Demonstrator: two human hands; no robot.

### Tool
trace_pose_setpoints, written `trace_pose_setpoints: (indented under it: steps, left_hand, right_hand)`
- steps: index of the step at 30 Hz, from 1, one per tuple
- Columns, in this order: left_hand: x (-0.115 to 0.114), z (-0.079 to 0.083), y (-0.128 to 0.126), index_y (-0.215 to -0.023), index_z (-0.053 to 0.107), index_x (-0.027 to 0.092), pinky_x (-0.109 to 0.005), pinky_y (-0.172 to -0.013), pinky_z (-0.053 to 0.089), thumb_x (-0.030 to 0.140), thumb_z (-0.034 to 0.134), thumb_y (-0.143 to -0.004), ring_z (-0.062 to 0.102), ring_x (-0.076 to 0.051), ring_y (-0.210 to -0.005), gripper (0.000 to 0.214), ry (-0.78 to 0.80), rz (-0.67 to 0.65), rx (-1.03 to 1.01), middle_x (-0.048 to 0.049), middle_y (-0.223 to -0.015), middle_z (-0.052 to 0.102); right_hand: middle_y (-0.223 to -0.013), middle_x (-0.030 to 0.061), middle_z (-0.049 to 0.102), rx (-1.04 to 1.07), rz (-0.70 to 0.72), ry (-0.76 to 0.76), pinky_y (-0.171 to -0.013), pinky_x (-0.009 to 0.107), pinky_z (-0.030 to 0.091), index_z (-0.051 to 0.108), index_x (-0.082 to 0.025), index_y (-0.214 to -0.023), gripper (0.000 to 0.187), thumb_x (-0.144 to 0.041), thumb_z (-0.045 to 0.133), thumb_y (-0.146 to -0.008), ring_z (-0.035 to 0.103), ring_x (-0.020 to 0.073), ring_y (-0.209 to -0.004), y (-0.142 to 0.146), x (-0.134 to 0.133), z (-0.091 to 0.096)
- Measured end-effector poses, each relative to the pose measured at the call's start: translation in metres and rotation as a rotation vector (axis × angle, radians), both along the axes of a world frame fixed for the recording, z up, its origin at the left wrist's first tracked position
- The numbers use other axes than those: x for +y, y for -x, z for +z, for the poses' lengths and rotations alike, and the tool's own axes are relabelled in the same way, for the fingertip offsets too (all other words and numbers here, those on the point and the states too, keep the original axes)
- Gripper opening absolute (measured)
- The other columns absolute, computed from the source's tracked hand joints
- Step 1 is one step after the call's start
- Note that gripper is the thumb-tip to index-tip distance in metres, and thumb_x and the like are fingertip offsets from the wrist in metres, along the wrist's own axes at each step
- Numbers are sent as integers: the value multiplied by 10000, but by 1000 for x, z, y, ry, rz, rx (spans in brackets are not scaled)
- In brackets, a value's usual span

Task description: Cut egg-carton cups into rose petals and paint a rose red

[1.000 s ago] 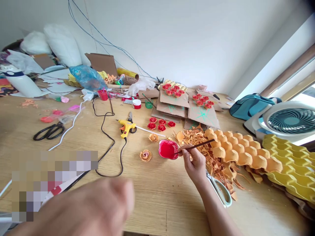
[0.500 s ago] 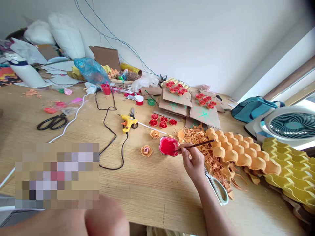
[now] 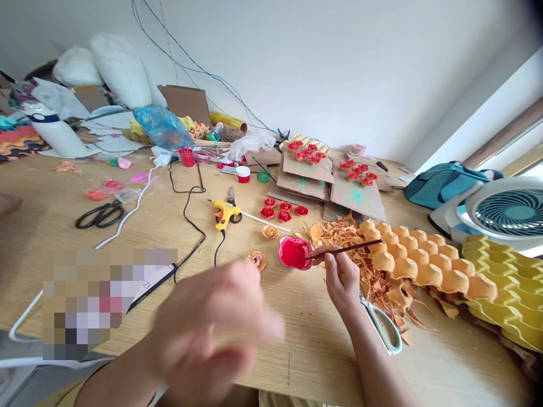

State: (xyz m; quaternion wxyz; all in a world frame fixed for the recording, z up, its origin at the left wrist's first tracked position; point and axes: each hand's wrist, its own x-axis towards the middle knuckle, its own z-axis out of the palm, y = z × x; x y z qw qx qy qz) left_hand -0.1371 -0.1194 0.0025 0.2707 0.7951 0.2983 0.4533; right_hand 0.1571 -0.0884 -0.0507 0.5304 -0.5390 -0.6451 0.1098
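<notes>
My right hand (image 3: 343,277) is closed around a thin dark paintbrush (image 3: 360,246). The brush's tip dips into red paint in a small scalloped bowl (image 3: 292,252). My left hand (image 3: 216,322) hangs over the front of the table, smeared by motion, so its fingers are unclear. Just beyond it lies an unpainted orange rose (image 3: 257,260) with a pinkish middle, partly hidden by the hand. Another orange rose (image 3: 270,232) sits a little farther back. Behind that, several red roses (image 3: 285,212) are grouped on the wood.
A yellow glue gun (image 3: 224,213) and black scissors (image 3: 99,215) lie left. Pale-handled scissors (image 3: 384,328) rest by my right forearm, near orange scraps (image 3: 339,237) and egg trays (image 3: 424,254). Cardboard sheets (image 3: 303,183) hold more roses. Another hand (image 3: 8,203) shows at the left edge.
My left hand has risen from the lower left and moved right, over the table in front of the orange rose. My right hand keeps the brush in the bowl. The view has shifted slightly.
</notes>
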Motion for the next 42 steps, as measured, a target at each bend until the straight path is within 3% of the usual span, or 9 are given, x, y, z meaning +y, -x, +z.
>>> trace_pose_setpoints:
  steps: [2, 4, 7, 10, 14, 21, 27, 34, 42]
  left_hand:
    - [46, 0, -23, -1197, 622, 290, -381, -831, 538, 403, 612, -883, 633, -211, -920, 334, -28, -35, 120, -55, -980, 659]
    - [80, -13, -38, -1316, 539, 260, -417, -969, 489, 360, 662, -854, 586, -246, -1105, 489, -35, 35, 263, -94, -1191, 622]
    - [103, -43, -45, -1398, 450, 249, -478, -1043, 439, 391, 762, -752, 518, -308, -1229, 731, 46, 96, 428, -119, -1317, 559]
    - [106, -67, -42, -1374, 467, 206, -496, -1040, 437, 344, 783, -725, 522, -334, -1229, 736, 135, 127, 542, -138, -1327, 558]
    - [107, -79, -43, -1270, 543, 192, -472, -999, 466, 254, 758, -750, 577, -313, -1157, 566, 172, 115, 556, -124, -1243, 615]
    - [103, -67, -47, -1167, 573, 195, -417, -913, 520, 191, 739, -763, 634, -260, -1036, 438, 154, 138, 459, -88, -1128, 627]
    - [97, -43, -65, -1218, 530, 229, -378, -919, 539, 158, 694, -793, 626, -236, -1069, 461, 45, 63, 330, -85, -1198, 583]
    - [106, -66, -79, -1308, 433, 220, -371, -967, 514, 157, 686, -814, 614, -220, -1107, 558, -79, 63, 132, -95, -1211, 617]
    - [107, -77, -71, -1269, 472, 222, -370, -945, 512, 181, 669, -834, 614, -216, -1075, 479, -105, 36, 161, -77, -1152, 637]
  right_hand:
    - [-796, 25, 693, -4, 0, -2, -680, 292, 515, 634, -225, -932, 240, -275, 418, -1024, 684, 178, -721, 0, 1, -1]
    - [-782, 18, 682, -21, 7, -6, -674, 284, 514, 623, -222, -928, 223, -262, 423, -1020, 681, 171, -708, 0, 1, -3]
    - [-787, 13, 678, -54, 21, -7, -675, 280, 513, 620, -219, -940, 205, -251, 432, -1016, 677, 163, -695, 0, 2, -6]
    - [-799, 20, 676, -65, 19, -16, -677, 281, 502, 626, -218, -932, 220, -248, 426, -1019, 672, 165, -709, 1, 0, -5]
    - [-816, 35, 679, -79, 7, -28, -676, 290, 491, 634, -219, -934, 235, -256, 419, -1021, 665, 175, -722, 1, -1, -3]
    - [-719, 8, 652, -130, 0, -18, -636, 278, 476, 625, -211, -890, 216, -249, 449, -1007, 646, 165, -664, 1, -1, -2]
    - [-772, 23, 685, 71, -21, -49, -608, 284, 504, 631, -212, -920, 219, -272, 445, -1018, 659, 163, -645, 2, -4, 1]
    - [-914, 56, 694, 340, -9, -261, -653, 351, 570, 637, -213, -982, 194, -260, 451, -1016, 689, 187, -703, 12, -7, 3]
    - [-984, 88, 691, 316, 161, -275, -711, 421, 564, 628, -205, -1028, 187, -239, 445, -1010, 688, 248, -892, 25, -16, 1]
